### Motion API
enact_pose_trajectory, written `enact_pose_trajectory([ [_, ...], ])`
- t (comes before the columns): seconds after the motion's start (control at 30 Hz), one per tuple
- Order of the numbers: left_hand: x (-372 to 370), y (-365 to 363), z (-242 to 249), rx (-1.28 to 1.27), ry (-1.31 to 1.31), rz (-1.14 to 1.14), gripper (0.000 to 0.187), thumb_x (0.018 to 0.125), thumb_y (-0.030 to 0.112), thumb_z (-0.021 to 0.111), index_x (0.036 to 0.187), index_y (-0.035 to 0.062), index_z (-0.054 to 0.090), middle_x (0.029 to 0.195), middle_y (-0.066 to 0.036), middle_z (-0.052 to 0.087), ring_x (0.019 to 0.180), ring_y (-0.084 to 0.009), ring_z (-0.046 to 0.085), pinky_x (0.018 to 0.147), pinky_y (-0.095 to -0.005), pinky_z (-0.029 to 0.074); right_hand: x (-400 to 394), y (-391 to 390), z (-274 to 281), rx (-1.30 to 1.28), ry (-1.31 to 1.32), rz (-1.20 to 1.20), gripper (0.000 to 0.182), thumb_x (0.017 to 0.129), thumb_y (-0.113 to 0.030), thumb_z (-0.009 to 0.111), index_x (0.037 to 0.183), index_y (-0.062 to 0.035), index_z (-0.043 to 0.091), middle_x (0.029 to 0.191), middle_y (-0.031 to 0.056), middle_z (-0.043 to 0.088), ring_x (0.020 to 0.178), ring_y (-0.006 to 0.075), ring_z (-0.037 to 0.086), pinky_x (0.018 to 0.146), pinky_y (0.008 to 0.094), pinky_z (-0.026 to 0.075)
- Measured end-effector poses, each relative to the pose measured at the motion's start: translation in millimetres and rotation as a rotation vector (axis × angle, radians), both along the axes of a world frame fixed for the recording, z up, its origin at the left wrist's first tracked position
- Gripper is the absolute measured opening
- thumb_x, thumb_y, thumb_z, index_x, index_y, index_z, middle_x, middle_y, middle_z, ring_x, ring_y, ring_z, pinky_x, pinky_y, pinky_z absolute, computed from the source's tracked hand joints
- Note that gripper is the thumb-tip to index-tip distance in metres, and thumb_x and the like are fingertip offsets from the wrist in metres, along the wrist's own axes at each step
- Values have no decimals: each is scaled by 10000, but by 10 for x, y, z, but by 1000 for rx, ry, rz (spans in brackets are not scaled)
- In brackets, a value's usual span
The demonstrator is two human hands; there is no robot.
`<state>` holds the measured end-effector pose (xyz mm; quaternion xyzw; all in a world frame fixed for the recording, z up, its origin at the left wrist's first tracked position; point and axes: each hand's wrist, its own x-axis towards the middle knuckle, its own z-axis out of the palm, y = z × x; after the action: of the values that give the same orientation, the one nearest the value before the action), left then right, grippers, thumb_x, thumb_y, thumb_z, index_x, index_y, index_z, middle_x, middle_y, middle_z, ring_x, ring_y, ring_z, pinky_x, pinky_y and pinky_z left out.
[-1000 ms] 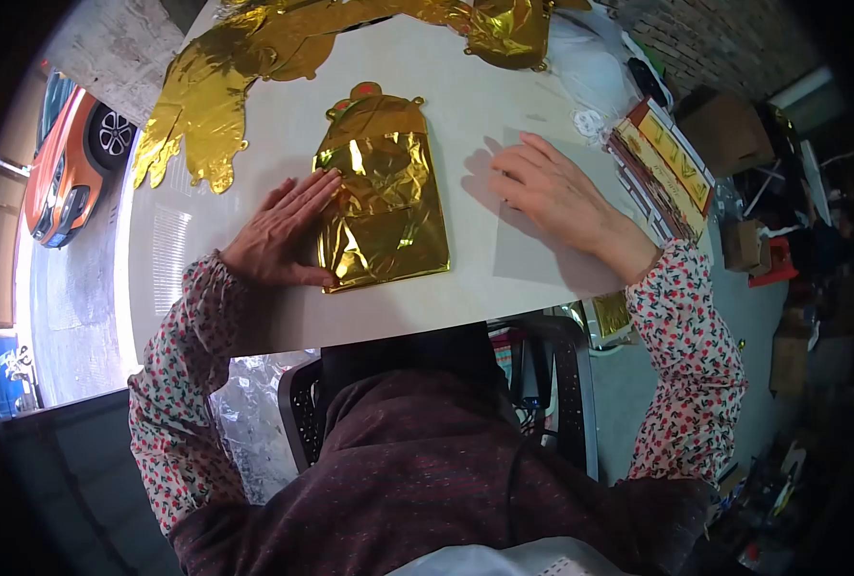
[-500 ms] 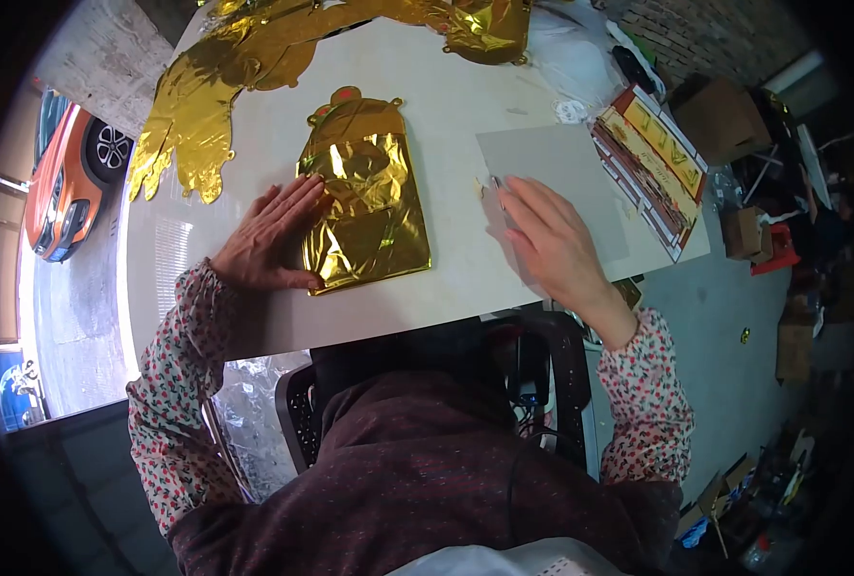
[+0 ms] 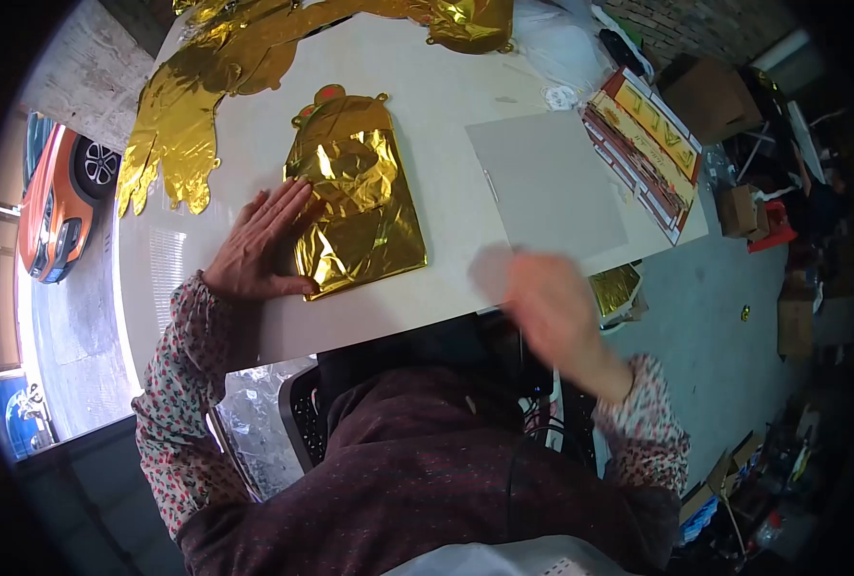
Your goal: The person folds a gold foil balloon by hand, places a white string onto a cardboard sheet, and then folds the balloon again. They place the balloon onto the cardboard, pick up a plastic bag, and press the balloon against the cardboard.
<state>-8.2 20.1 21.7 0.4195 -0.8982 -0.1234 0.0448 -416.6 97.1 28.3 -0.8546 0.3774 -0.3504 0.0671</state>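
Note:
A folded gold foil balloon [image 3: 374,226] lies on the table in front of me, its narrow rounded top pointing away and a small red spot on its tab. My left hand [image 3: 259,250] rests on its left edge, fingers stretched out and thumb at the lower corner. My right hand [image 3: 556,312] is above the table's front edge, right of the balloon. Motion smears its fingers, so whether they hold anything is hidden. A flat grey board [image 3: 552,187] lies beyond that hand, with a thin metallic tool [image 3: 491,185] along its left edge.
More gold foil balloons [image 3: 172,125] spread along the table's far left side. A printed card [image 3: 646,154] and a white plastic bag [image 3: 556,43] are at the far right. Gold foil [image 3: 616,288] shows below the right edge. Cardboard boxes [image 3: 715,101] stand on the right.
My right hand has come off the grey board toward the front edge, uncovering the thin tool. Small pale bits beside the tool are gone from there. My left hand stays on the balloon.

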Motion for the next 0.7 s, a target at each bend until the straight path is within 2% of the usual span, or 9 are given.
enact_pose_trajectory([
  [0.03,-1,-15,16,-2,12,-5,1219,685,731,707,1560,56,190,1606,-167,239,1499,-323,197,1189,-556,148,-50,-209,15,35,17,-116,137,794,-12,702,923,11,662,988,130,666,883,335,643,802,431,516],
  [0.07,-5,-16,16,-4,32,-7,1216,687,731,705,1560,58,191,1606,-168,238,1499,-325,196,1188,-556,149,-71,-401,-25,139,-95,-191,121,852,-5,661,969,24,658,953,134,647,835,330,638,791,410,516],
  [0.13,-11,-2,-1,-1,56,-5,1208,692,733,700,1560,61,195,1608,-168,234,1499,-329,194,1185,-557,152,-12,-741,-44,378,-138,-315,133,900,-141,650,972,-30,648,974,136,647,870,331,634,765,437,509],
  [0.23,-4,-14,13,-4,43,-6,1197,699,737,690,1559,63,202,1610,-169,228,1500,-332,190,1182,-558,155,261,-893,84,417,154,-443,203,898,-225,665,960,-35,633,964,136,649,904,337,649,779,448,515],
  [0.33,-2,-7,6,-18,34,-21,1191,703,737,689,1554,53,214,1605,-177,236,1494,-339,208,1181,-540,174,370,-986,54,459,208,-537,226,876,-252,674,918,-34,635,939,154,679,900,344,668,779,452,525],
  [0.43,4,-51,4,-65,62,-73,1199,692,727,705,1549,41,223,1592,-184,268,1474,-349,253,1177,-513,203,406,-1049,6,574,186,-550,166,875,-199,646,899,-35,652,888,171,701,862,353,681,779,459,530],
  [0.63,59,-80,41,-61,57,-62,1200,669,684,750,1543,34,247,1560,-186,332,1444,-356,312,1163,-495,242,396,-937,-37,648,149,-500,156,868,-177,628,903,-31,669,838,178,705,860,359,685,777,459,536],
  [0.7,45,-73,52,-49,43,-52,1198,660,661,771,1542,37,253,1553,-189,342,1442,-353,318,1158,-492,251,366,-941,-7,697,16,-445,154,866,-159,633,925,-21,668,848,176,705,848,354,686,767,440,537],
])
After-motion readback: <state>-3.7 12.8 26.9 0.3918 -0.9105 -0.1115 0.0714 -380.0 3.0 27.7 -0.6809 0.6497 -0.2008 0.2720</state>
